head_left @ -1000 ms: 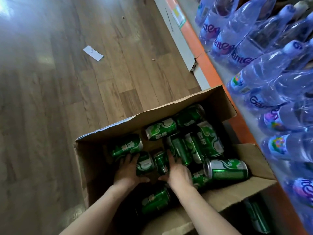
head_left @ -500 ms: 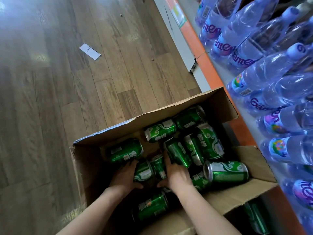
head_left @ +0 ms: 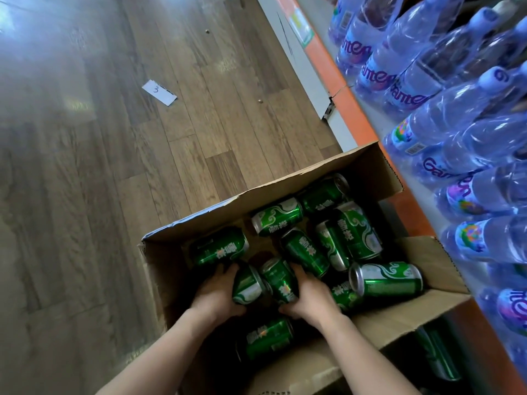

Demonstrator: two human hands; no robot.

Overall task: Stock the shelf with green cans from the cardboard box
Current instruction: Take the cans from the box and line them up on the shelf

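Observation:
An open cardboard box [head_left: 285,192] sits on the floor against the shelf, holding several green cans lying on their sides. My left hand [head_left: 216,292] grips one green can [head_left: 247,286] near the box's front left. My right hand [head_left: 309,297] grips a second green can [head_left: 281,280] right beside it. The two held cans touch each other. Other loose cans lie around them, such as one [head_left: 218,246] behind my left hand and one [head_left: 386,279] to the right. A lower shelf [head_left: 436,352] under the orange edge holds green cans in shadow.
An orange-edged shelf [head_left: 350,109] runs along the right, packed with blue water bottles [head_left: 445,138]. The box's right flap [head_left: 427,258] lies open toward the shelf. A white paper slip marked 3 [head_left: 159,92] lies on the wooden floor [head_left: 114,166] to the left.
Both hands have closed round two neighbouring cans and tilted them up a little from the pile. The view has shifted slightly; the other cans stay where they were.

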